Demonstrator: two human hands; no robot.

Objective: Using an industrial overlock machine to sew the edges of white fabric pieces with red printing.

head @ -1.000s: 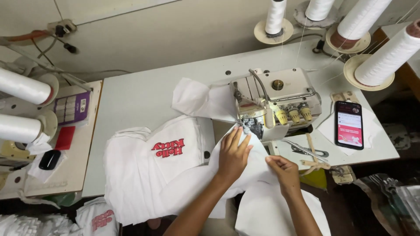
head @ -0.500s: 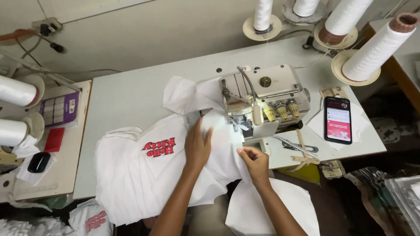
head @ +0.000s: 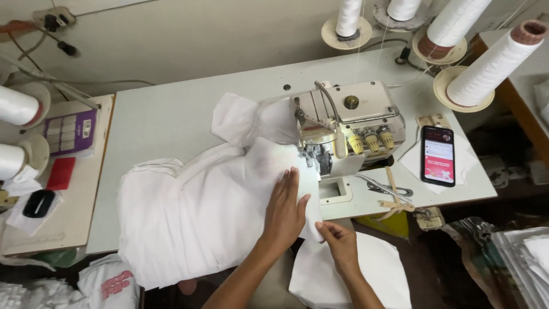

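Observation:
A white garment (head: 194, 212) lies spread over the pale sewing table (head: 171, 120), its far end bunched behind the overlock sewing machine (head: 349, 129). My left hand (head: 284, 209) presses flat on the cloth just left of the needle area, fingers pointing to the machine. My right hand (head: 337, 240) pinches the cloth's near edge at the table's front edge. The red print is not visible on the spread cloth.
A phone (head: 438, 154) with a lit screen lies right of the machine, scissors (head: 386, 187) in front of it. Large white thread cones (head: 492, 66) stand at the back right. A side table (head: 51, 171) at left holds spools, a purple card and a red block.
The garment has been turned or shifted so its red print no longer shows. Both hands have moved closer to the machine's needle area, the left now flat on the cloth.

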